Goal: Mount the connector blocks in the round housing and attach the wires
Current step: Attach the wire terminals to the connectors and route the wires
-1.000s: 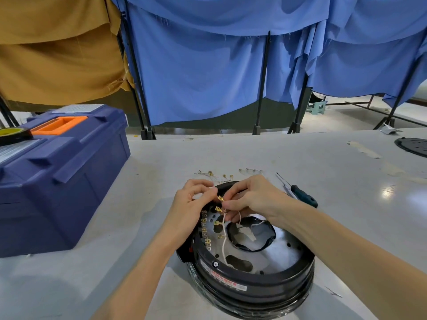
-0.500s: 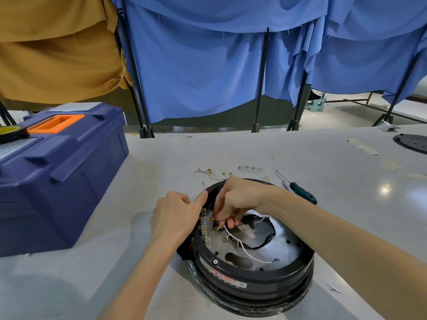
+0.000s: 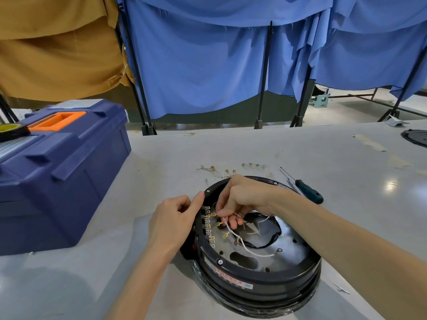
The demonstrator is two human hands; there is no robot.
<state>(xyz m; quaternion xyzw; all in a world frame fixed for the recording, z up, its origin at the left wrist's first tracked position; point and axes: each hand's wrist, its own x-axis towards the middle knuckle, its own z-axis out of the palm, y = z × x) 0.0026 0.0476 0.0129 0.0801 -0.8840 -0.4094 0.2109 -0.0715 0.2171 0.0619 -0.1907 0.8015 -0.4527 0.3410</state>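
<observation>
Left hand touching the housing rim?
Touching. Head view: the left hand has its thumb pressed on the black rim of the round housing, no gap showing.

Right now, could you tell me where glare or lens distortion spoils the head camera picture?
In the head view, glare sits on the table at right, beyond the screwdriver; wide-angle distortion bows the curtain poles near the edges; the round housing and both hands are sharp and evenly lit.
</observation>
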